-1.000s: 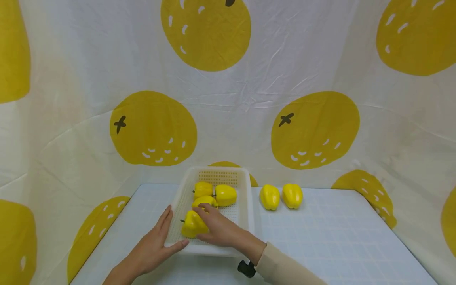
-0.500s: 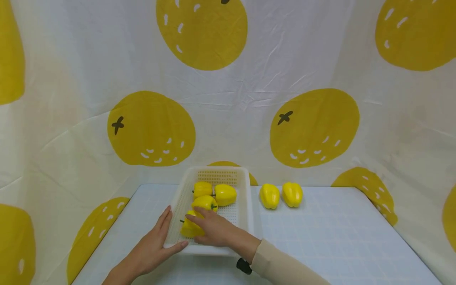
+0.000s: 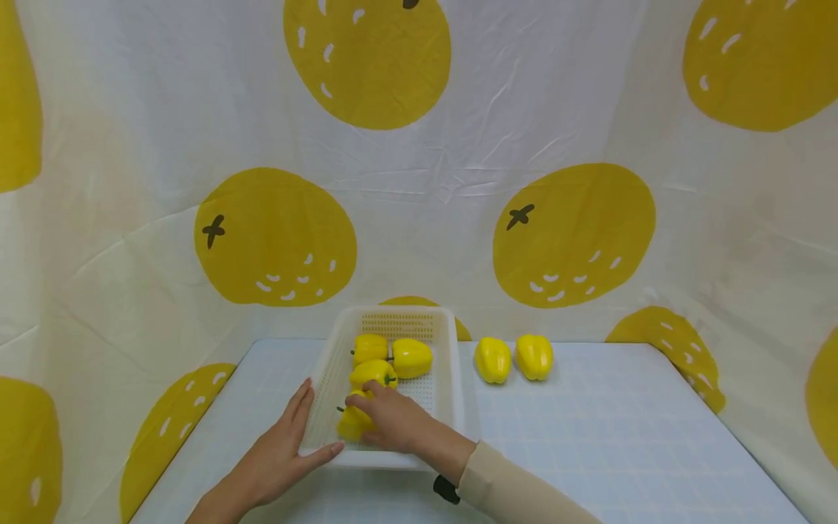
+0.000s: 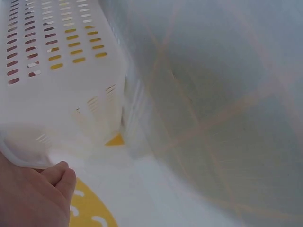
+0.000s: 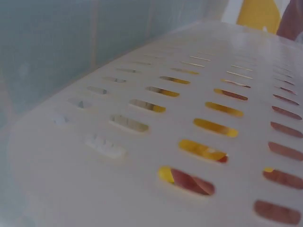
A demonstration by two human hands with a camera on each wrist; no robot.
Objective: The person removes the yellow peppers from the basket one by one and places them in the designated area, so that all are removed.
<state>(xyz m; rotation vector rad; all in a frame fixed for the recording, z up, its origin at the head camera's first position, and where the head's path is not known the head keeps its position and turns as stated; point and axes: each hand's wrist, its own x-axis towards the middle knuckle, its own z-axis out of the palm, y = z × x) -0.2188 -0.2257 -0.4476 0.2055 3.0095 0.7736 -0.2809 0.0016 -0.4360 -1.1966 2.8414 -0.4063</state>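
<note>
A white perforated plastic basket (image 3: 373, 459) has several yellow bell peppers in it. My left hand (image 3: 278, 455) rests on its near left corner, fingers straight along the left side and thumb along the front rim. Inside the basket my right hand (image 3: 396, 418) holds the nearest yellow bell pepper (image 3: 351, 424), partly covering it. Just beyond lies another pepper (image 3: 370, 373), with two more, a left one (image 3: 370, 349) and a right one (image 3: 413, 358), farther back. The left wrist view shows the basket's outer wall (image 4: 57, 101); through the slots in the basket wall (image 5: 61, 184), the right wrist view gives glimpses of yellow and skin.
To the basket's right, two yellow bell peppers, one (image 3: 493, 361) beside the other (image 3: 534, 357), stand on the pale blue checked tabletop (image 3: 589, 429). A white curtain (image 3: 432, 240) printed with yellow fruit hangs behind and at both sides. A small black object (image 3: 447, 489) shows below the right wrist.
My right hand has closed around the nearest pepper, which has turned and shifted slightly right. My left hand has stayed at the basket corner.
</note>
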